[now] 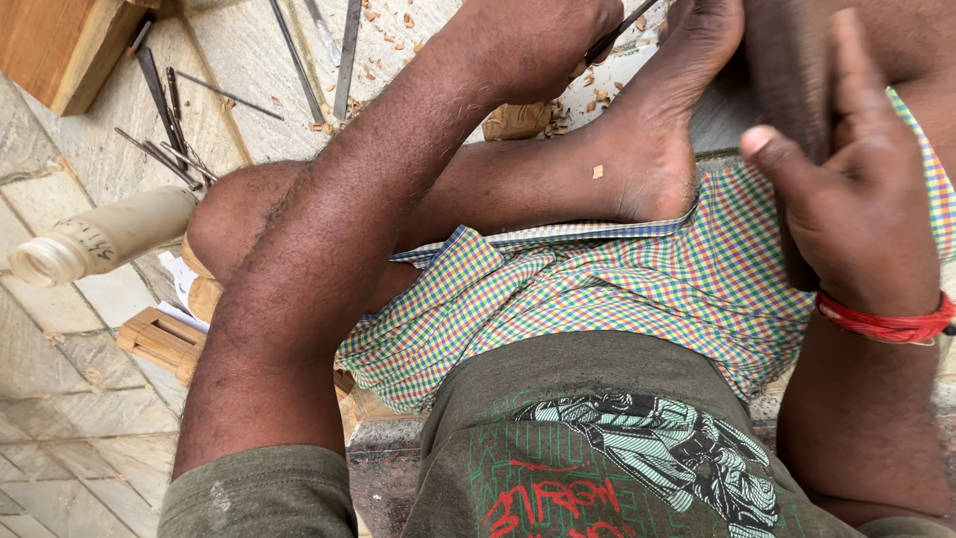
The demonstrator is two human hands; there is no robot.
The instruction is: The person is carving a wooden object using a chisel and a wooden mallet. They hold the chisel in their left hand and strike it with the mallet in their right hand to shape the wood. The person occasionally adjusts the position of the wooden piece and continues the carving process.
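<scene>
From the head camera, looking straight down: the left hand (538,40) is clenched around a thin metal chisel (609,40), its tip angled down toward a small wooden piece (518,122) on the stone floor (90,399), which lies just beside the bare foot (657,149) — likely braced there. The right hand (856,209) wraps tight around a dark mallet (787,80), raised near the foot, seemingly poised over the chisel. Wood chips (588,100) scatter around the piece. Off to the left — a row of spare metal tools (164,120), a pale plastic bottle (100,239) on its side, a wooden block (60,40).
</scene>
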